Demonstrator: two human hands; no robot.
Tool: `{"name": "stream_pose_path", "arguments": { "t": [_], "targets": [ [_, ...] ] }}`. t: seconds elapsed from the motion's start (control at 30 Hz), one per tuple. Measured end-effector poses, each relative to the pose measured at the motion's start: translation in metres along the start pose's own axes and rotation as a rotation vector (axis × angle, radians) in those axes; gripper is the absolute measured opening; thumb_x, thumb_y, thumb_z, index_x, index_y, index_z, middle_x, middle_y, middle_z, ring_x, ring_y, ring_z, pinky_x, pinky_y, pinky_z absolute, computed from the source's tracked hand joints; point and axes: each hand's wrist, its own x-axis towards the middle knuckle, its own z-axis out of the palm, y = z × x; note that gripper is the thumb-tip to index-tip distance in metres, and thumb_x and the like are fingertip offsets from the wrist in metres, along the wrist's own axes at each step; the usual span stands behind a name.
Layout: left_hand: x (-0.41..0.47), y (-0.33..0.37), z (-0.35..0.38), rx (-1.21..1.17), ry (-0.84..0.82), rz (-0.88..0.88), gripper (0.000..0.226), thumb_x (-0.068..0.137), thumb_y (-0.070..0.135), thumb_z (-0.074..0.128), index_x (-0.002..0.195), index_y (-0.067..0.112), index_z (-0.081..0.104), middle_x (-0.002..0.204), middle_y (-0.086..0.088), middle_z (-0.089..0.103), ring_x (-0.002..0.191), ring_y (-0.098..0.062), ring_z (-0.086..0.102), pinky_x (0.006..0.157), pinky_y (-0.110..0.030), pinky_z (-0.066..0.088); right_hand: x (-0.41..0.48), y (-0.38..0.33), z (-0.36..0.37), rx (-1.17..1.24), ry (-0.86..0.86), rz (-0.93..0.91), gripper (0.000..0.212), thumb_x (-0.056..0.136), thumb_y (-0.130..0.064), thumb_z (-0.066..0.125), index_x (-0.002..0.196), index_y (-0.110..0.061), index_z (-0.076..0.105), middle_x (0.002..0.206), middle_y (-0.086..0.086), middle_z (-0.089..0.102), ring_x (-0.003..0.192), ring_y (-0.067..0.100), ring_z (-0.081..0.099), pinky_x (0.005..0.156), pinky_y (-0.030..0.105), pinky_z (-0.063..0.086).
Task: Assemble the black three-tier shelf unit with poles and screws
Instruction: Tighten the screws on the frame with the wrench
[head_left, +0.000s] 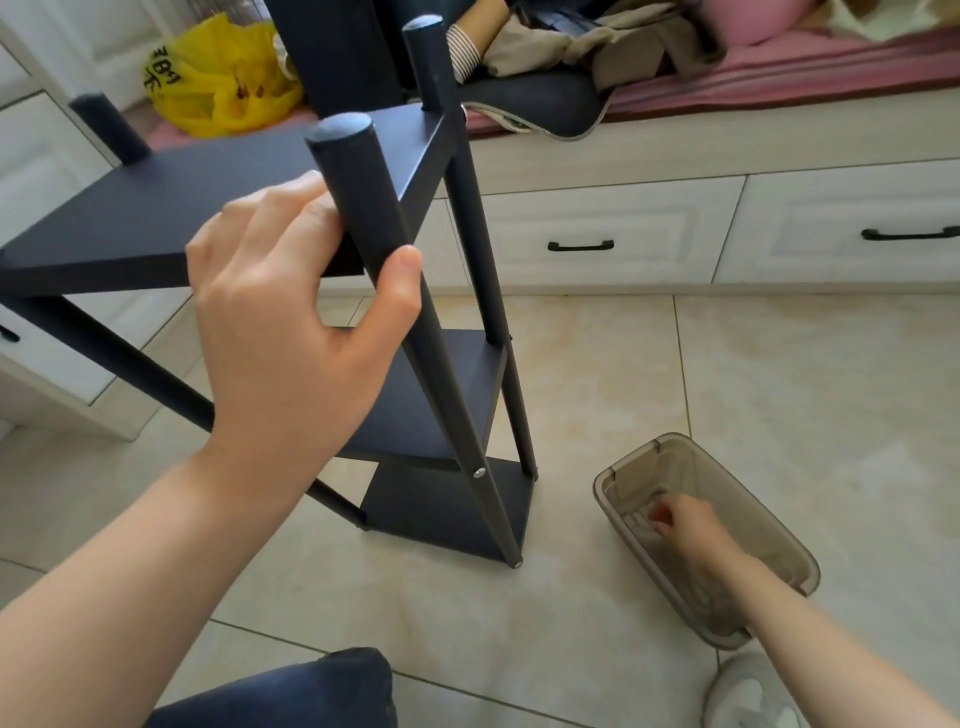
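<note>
The black three-tier shelf unit (156, 208) stands upright on the tiled floor, with its boards joined by round black poles. My left hand (296, 322) grips the near front pole (374, 208) just below its capped top, beside the top board. A silver screw head (478, 472) shows low on that pole. My right hand (691, 530) reaches down into a translucent grey plastic bin (779, 540) on the floor at the right; its fingers are blurred and curled over small parts inside, and I cannot tell what they touch.
White drawer cabinets with black handles (581, 245) run along the back, topped by a cushioned bench with clothes. A yellow plastic bag (223, 88) sits at the back left. My knee (291, 691) and a white shoe (753, 696) are at the bottom.
</note>
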Motion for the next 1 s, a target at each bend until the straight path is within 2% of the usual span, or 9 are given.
{"name": "stream_pose_path", "arguments": {
  "t": [0.03, 0.13, 0.23, 0.33, 0.43, 0.5, 0.6, 0.83, 1.0],
  "targets": [
    [0.001, 0.001, -0.001, 0.002, -0.003, -0.004, 0.037, 0.100, 0.036, 0.052, 0.117, 0.008, 0.070, 0.116, -0.007, 0.069, 0.115, -0.026, 0.057, 0.105, -0.043, 0.037, -0.001, -0.010, 0.000, 0.050, 0.025, -0.038, 0.012, 0.094, -0.010, 0.063, 0.102, -0.015, 0.071, 0.102, 0.004, 0.071, 0.098, 0.021, 0.065, 0.082, 0.027, 0.046],
    [0.003, 0.002, -0.002, -0.002, -0.012, 0.003, 0.038, 0.099, 0.036, 0.053, 0.118, 0.008, 0.071, 0.117, -0.008, 0.070, 0.117, -0.030, 0.060, 0.104, -0.049, 0.040, -0.008, -0.052, -0.012, 0.224, 0.148, -0.122, 0.015, 0.095, -0.011, 0.062, 0.104, -0.012, 0.073, 0.098, 0.000, 0.072, 0.089, 0.013, 0.061, 0.079, 0.022, 0.041],
    [0.003, 0.000, -0.003, -0.011, -0.023, 0.015, 0.039, 0.098, 0.038, 0.054, 0.119, 0.009, 0.071, 0.119, -0.008, 0.070, 0.119, -0.031, 0.060, 0.104, -0.053, 0.041, -0.022, -0.097, -0.037, 0.483, 0.251, -0.150, 0.013, 0.096, -0.012, 0.062, 0.104, -0.013, 0.072, 0.095, -0.001, 0.071, 0.088, 0.014, 0.064, 0.075, 0.019, 0.045],
    [0.004, -0.001, -0.005, 0.002, -0.031, 0.012, 0.040, 0.097, 0.041, 0.055, 0.117, 0.011, 0.072, 0.122, -0.005, 0.070, 0.121, -0.029, 0.059, 0.104, -0.045, 0.037, -0.044, -0.142, -0.068, 0.779, 0.310, -0.160, 0.012, 0.096, -0.013, 0.064, 0.106, -0.013, 0.069, 0.093, 0.000, 0.070, 0.085, 0.011, 0.067, 0.065, 0.013, 0.051],
    [0.005, -0.001, -0.006, 0.022, -0.053, 0.014, 0.042, 0.095, 0.045, 0.053, 0.115, 0.014, 0.072, 0.124, -0.002, 0.069, 0.121, -0.026, 0.058, 0.100, -0.038, 0.033, -0.077, -0.177, -0.092, 0.934, 0.319, -0.172, 0.010, 0.093, -0.018, 0.069, 0.102, -0.018, 0.070, 0.094, -0.003, 0.071, 0.088, 0.009, 0.068, 0.070, 0.017, 0.055],
    [0.008, -0.002, -0.007, 0.032, -0.067, 0.006, 0.043, 0.093, 0.049, 0.051, 0.111, 0.017, 0.072, 0.123, 0.000, 0.069, 0.119, -0.024, 0.058, 0.098, -0.035, 0.031, -0.100, -0.196, -0.105, 0.986, 0.305, -0.197, 0.004, 0.093, -0.020, 0.069, 0.096, -0.022, 0.070, 0.093, -0.003, 0.073, 0.089, 0.010, 0.069, 0.072, 0.020, 0.056],
    [0.013, -0.002, -0.010, 0.041, -0.118, -0.012, 0.048, 0.092, 0.056, 0.045, 0.109, 0.019, 0.071, 0.122, 0.002, 0.068, 0.117, -0.021, 0.056, 0.095, -0.034, 0.030, -0.131, -0.225, -0.130, 1.046, 0.258, -0.262, 0.006, 0.096, -0.021, 0.065, 0.097, -0.018, 0.070, 0.088, -0.002, 0.076, 0.088, 0.012, 0.070, 0.070, 0.021, 0.056],
    [0.015, -0.001, -0.019, 0.059, -0.263, 0.004, 0.069, 0.096, 0.064, 0.031, 0.130, 0.013, 0.064, 0.133, -0.005, 0.064, 0.127, -0.029, 0.056, 0.102, -0.045, 0.038, -0.170, -0.288, -0.182, 0.917, 0.151, -0.416, 0.013, 0.104, -0.024, 0.050, 0.104, -0.015, 0.060, 0.089, -0.002, 0.078, 0.086, 0.009, 0.074, 0.072, 0.025, 0.056],
    [0.028, -0.007, -0.026, 0.059, -0.333, 0.011, 0.060, 0.093, 0.067, 0.041, 0.121, 0.022, 0.068, 0.129, 0.005, 0.063, 0.120, -0.022, 0.052, 0.095, -0.039, 0.035, -0.164, -0.301, -0.182, 0.933, 0.101, -0.367, 0.022, 0.105, -0.026, 0.045, 0.111, -0.010, 0.058, 0.090, 0.001, 0.078, 0.090, 0.013, 0.073, 0.084, 0.034, 0.059]
  ]
}}
